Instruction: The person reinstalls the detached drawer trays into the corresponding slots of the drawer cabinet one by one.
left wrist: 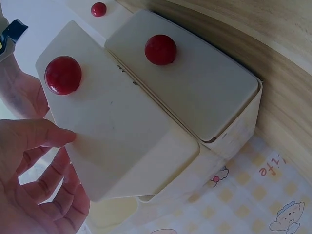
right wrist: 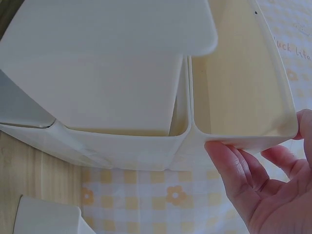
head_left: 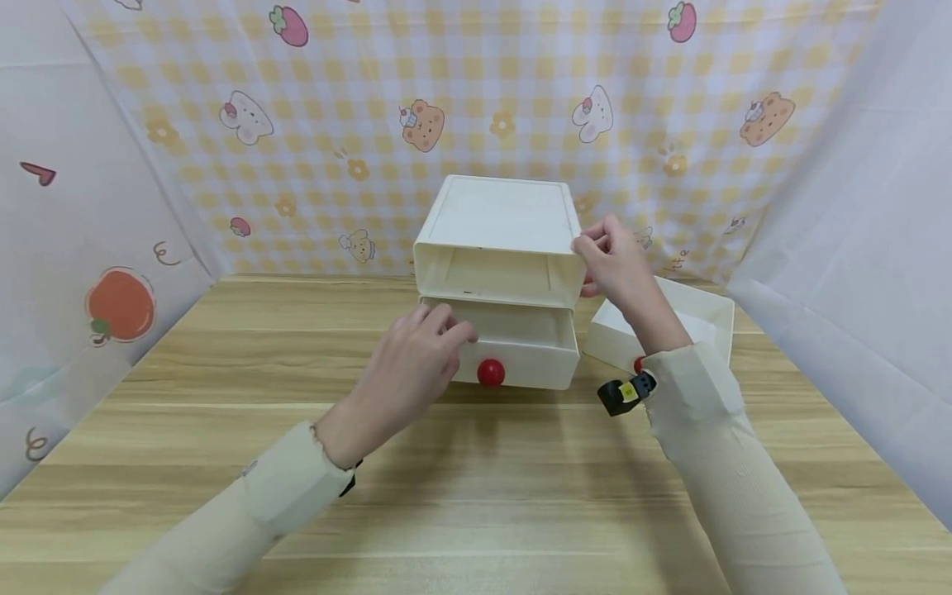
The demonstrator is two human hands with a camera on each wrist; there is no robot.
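A white plastic cabinet [head_left: 507, 215] stands at the middle back of the table, its top slot without a drawer. Under that slot, a white drawer [head_left: 531, 364] with a red round knob [head_left: 491, 373] sticks partly out. My left hand [head_left: 409, 351] pinches the drawer's edge at its left, thumb against the front in the left wrist view. My right hand [head_left: 616, 263] grips the cabinet's upper right side at the top slot. Below the pulled-out drawer, the left wrist view shows a lower drawer [left wrist: 195, 83] pushed in, with its own red knob [left wrist: 160, 49].
Another white drawer [head_left: 611, 337] lies on the wooden table [head_left: 476, 504] right of the cabinet, partly behind my right forearm. A yellow checked cloth [head_left: 506, 83] hangs close behind the cabinet. White cloth walls [head_left: 855, 223] stand on both sides.
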